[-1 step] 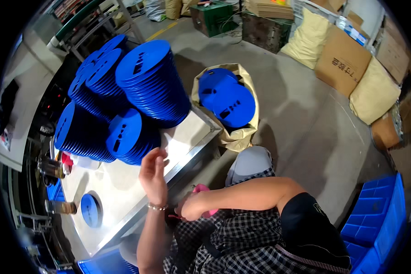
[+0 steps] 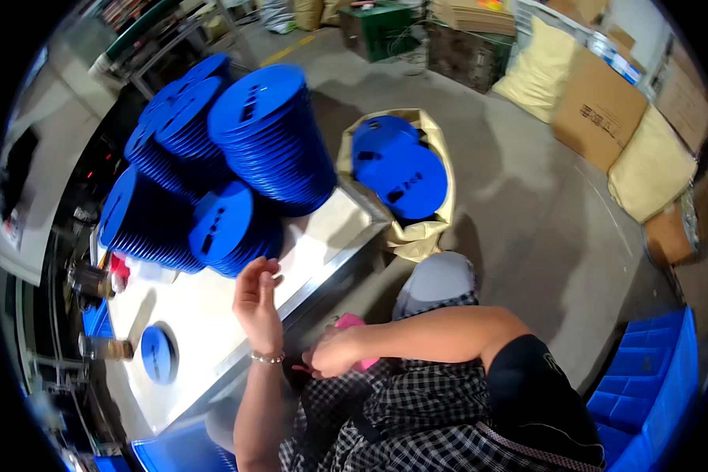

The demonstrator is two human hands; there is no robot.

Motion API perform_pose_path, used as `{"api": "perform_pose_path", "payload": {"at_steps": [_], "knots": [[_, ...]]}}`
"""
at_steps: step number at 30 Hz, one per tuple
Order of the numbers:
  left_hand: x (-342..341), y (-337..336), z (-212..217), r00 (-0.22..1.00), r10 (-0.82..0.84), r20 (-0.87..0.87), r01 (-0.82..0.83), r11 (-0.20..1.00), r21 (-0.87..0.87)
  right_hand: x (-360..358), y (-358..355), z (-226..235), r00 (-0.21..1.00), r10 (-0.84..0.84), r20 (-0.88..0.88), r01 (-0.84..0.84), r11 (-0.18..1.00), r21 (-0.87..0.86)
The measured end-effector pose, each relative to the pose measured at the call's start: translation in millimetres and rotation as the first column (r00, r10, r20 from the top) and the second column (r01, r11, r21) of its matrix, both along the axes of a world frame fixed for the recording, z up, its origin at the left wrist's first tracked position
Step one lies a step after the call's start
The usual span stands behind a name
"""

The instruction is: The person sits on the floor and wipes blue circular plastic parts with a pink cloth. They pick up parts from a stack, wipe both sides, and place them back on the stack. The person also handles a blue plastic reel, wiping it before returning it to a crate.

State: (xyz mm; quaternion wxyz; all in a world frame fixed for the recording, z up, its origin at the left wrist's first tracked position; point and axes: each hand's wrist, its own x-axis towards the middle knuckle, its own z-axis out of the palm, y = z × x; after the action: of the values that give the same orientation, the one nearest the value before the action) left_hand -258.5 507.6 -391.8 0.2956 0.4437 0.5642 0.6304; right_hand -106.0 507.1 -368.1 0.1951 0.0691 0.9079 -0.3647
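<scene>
My left hand, with a beaded bracelet on its wrist, is raised above the near edge of the white table. Its fingers are loosely bent and apart, with nothing in them. Just beyond the fingertips stands a short stack of blue slotted discs; whether they touch it I cannot tell. Low in front of my lap, my right hand is closed on a pink object. The fingers hide most of that object, so its kind does not show. One blue disc lies apart on the table.
Taller stacks of blue discs crowd the table's far side. A paper sack holding more discs stands on the floor beyond the table corner. Blue crates are at the right. Cartons and filled sacks line the far right.
The whole view has shifted slightly, so the stacks and sack sit a little further right. My left hand has drawn back slightly toward me. My right hand keeps its hold.
</scene>
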Motion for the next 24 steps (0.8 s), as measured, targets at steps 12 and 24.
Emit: {"api": "perform_pose_path", "payload": {"at_steps": [12,24], "knots": [[-127.4,36.1,47.1,0.862,0.421,-0.282,-0.503,0.781,-0.37,-19.4,12.7,-49.5,0.988,0.152,0.026,-0.155,0.978,0.14],[-137.6,-123.8,18.3,0.854,0.289,0.432,-0.191,0.948,-0.255,-23.7,29.5,13.4,0.988,-0.106,-0.11,0.112,0.992,0.054]]}}
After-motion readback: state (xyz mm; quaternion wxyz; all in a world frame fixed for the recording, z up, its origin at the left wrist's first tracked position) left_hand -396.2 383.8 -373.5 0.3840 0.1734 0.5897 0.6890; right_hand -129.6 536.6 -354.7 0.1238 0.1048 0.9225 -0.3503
